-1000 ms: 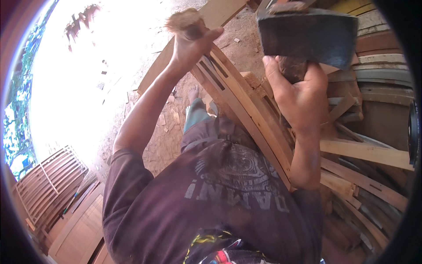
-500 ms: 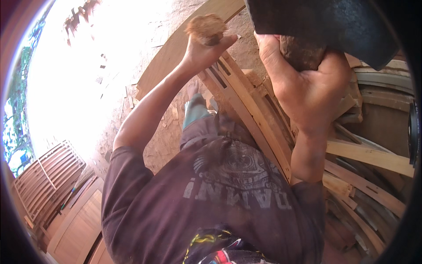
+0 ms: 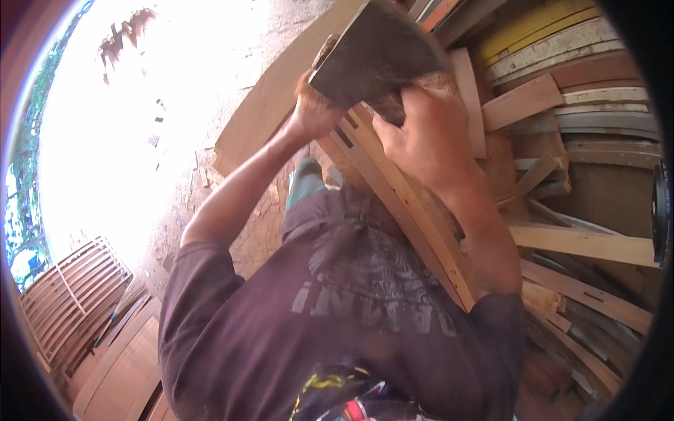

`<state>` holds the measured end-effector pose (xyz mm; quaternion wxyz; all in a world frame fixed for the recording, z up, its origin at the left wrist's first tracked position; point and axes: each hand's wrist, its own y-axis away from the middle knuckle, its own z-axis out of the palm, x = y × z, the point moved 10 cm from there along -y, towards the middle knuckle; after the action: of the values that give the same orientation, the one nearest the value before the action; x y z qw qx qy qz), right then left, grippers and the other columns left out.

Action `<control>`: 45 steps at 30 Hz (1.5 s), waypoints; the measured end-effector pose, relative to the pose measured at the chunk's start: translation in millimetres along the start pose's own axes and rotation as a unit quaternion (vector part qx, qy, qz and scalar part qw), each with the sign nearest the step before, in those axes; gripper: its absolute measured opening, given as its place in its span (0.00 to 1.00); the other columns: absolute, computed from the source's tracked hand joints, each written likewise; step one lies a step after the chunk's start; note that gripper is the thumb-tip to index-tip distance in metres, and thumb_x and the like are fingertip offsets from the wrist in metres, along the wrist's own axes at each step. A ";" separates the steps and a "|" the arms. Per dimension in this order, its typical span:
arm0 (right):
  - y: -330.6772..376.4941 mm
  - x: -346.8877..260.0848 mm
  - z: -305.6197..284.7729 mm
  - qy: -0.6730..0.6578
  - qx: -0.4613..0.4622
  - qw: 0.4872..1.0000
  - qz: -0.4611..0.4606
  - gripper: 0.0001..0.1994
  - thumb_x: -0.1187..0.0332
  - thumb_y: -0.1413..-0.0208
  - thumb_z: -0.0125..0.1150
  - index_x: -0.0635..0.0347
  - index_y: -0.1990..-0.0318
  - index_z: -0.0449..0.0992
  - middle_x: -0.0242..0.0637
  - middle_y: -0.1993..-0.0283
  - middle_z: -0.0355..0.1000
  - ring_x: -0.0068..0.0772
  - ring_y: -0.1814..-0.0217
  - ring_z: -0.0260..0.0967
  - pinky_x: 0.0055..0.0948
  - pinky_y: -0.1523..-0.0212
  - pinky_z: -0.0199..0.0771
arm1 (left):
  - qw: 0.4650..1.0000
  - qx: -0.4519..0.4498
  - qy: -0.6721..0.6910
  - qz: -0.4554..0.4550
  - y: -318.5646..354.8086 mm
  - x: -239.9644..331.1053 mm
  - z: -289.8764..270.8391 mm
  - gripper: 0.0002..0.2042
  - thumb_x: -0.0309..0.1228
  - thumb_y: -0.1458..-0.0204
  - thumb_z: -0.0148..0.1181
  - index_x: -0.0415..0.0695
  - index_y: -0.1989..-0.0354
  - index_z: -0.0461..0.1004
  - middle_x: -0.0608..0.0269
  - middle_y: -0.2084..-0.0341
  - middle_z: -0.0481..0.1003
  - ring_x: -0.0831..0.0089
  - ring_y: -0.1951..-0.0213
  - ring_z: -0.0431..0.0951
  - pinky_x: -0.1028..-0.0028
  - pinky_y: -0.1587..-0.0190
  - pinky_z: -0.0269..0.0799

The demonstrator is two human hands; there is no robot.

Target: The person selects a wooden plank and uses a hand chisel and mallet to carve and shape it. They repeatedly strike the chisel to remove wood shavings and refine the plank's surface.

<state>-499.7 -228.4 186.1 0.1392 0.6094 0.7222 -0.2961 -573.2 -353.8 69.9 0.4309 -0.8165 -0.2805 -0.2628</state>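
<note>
My left hand (image 3: 317, 116) is closed round a chisel's wooden handle (image 3: 305, 88) with a frayed brown top. Its blade is hidden from view. My right hand (image 3: 435, 137) grips the thick brown handle of a mallet-like striking tool (image 3: 375, 56), whose broad dark head covers part of my left hand and the chisel. That head is at or just over the handle's top; I cannot tell whether they touch. Below both hands, long timber pieces (image 3: 393, 189) with slots cut in them slant down toward my right side.
A wide curved board (image 3: 281, 91) lies beyond my left hand. Stacked planks and offcuts (image 3: 590, 133) crowd the right. At lower left are a slatted wooden frame (image 3: 74, 295) and a panelled wooden piece (image 3: 123, 358). Wood chips litter the ground.
My right hand has swung the mallet-like tool left and down, from the upper right to over the chisel. My left hand has dropped slightly and keeps its hold.
</note>
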 end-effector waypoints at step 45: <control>31.0 22.5 22.1 0.088 -0.045 0.995 0.031 0.12 0.67 0.47 0.73 0.63 0.59 0.80 0.50 0.69 0.80 0.57 0.64 0.82 0.49 0.62 0.81 | 0.971 -0.010 0.201 -0.130 32.8 -1.1 43.9 0.20 0.25 0.45 0.70 0.39 0.43 0.77 0.52 0.49 0.81 0.58 0.45 0.81 0.62 0.41 0.75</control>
<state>-478.4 -221.1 148.0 0.1116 0.6485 0.7249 -0.2036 -543.3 -332.2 29.4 0.4320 -0.7080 -0.2894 -0.4779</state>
